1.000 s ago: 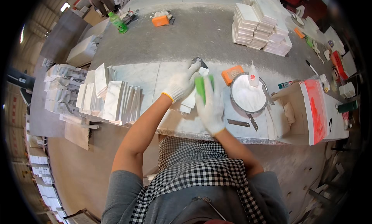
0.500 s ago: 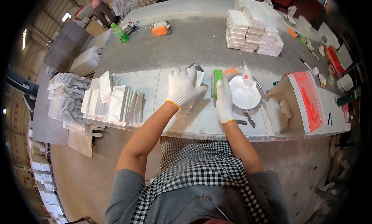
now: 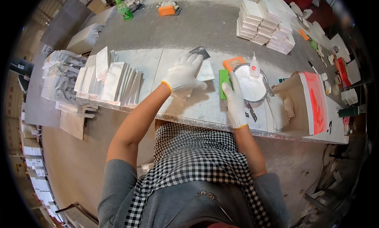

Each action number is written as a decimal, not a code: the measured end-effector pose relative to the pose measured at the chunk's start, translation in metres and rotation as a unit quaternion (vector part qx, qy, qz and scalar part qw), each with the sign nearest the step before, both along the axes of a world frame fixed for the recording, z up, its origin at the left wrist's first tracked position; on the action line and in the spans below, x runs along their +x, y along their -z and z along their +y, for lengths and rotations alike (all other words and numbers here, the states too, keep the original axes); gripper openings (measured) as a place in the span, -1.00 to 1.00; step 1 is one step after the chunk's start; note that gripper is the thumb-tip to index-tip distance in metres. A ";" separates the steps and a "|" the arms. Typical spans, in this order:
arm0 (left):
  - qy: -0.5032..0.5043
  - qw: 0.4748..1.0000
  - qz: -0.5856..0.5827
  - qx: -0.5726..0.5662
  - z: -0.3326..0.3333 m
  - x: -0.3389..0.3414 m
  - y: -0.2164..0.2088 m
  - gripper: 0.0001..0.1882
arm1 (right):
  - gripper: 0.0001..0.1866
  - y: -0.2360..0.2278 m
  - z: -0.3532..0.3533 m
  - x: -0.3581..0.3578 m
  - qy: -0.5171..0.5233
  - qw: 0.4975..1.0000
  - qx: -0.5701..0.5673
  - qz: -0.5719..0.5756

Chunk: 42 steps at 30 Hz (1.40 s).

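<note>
My left hand [image 3: 183, 76], in a white knitted glove, lies with fingers spread over a pale marble tile [image 3: 205, 71]. Part of that tile shows beyond my fingers; the rest is hidden under the glove. A dark flat piece [image 3: 200, 52] sticks out past my fingertips. My right hand [image 3: 235, 99], gloved the same way, is beside a long green block [image 3: 224, 84] lying on the bench. Its thumb reaches the block's right edge, while the fingers stretch forward, apart from the thumb. Right of that hand stands a round pan of white powder [image 3: 252, 88], with a white squeeze bottle [image 3: 254, 69] at it.
Upright marble tiles [image 3: 114, 82] stand in a row at left. Stacked tiles [image 3: 262, 25] rise at the far right. An open cardboard box [image 3: 297, 109] sits right of the pan. An orange block [image 3: 233, 64], green bottle [image 3: 124, 10] and another orange block [image 3: 167, 10] lie beyond.
The green block has gone from tilted in my right hand to lying flat, and that hand's fingers have loosened. My left hand stays over the tile. The view has shifted.
</note>
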<state>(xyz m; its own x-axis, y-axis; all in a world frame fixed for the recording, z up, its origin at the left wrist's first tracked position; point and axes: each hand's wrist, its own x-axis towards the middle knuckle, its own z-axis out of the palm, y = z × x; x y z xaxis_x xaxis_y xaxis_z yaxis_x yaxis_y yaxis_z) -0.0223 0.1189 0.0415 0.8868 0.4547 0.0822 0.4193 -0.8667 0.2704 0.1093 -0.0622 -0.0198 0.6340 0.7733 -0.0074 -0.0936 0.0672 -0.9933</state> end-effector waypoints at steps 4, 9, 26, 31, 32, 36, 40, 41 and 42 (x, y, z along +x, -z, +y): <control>0.004 0.993 -0.055 0.100 0.001 -0.003 0.020 -0.06 | -0.27 -0.013 0.001 -0.002 -0.031 0.987 -0.062 -0.146; 0.027 0.997 -0.035 0.056 0.004 0.001 0.011 -0.21 | -0.35 -0.026 0.075 0.027 -0.039 0.942 -0.088 -0.322; 0.041 0.994 -0.051 0.087 0.009 0.004 0.016 -0.23 | -0.36 -0.008 0.107 0.046 -0.034 0.964 -0.063 -0.257; 0.028 0.992 -0.083 0.090 0.006 0.000 0.018 -0.24 | -0.36 -0.022 0.058 0.025 -0.071 0.970 -0.082 -0.217; 0.033 0.993 -0.075 0.090 0.006 0.000 0.018 -0.24 | -0.36 -0.026 0.044 0.017 -0.074 0.972 -0.101 -0.201; 0.046 0.995 -0.041 0.083 0.007 0.002 0.017 -0.25 | -0.37 -0.019 0.032 0.011 -0.049 0.964 -0.107 -0.239; 0.047 0.996 -0.044 0.064 0.010 0.005 0.016 -0.26 | -0.36 -0.015 0.089 0.036 -0.028 0.953 -0.093 -0.287; 0.052 0.994 -0.055 0.073 0.011 0.005 0.017 -0.26 | -0.36 -0.015 0.096 0.040 -0.022 0.943 -0.086 -0.319; 0.056 0.993 -0.066 0.082 0.012 0.005 0.018 -0.25 | -0.36 -0.016 0.095 0.043 -0.029 0.946 -0.082 -0.313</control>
<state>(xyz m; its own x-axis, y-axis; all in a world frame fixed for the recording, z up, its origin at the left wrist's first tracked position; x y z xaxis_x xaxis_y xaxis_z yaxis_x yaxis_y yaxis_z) -0.0173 0.1309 0.0234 0.9078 0.3240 0.2663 0.2870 -0.9429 0.1688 0.1519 0.0332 -0.0035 0.5107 0.8274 0.2335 0.5179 -0.0793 -0.8517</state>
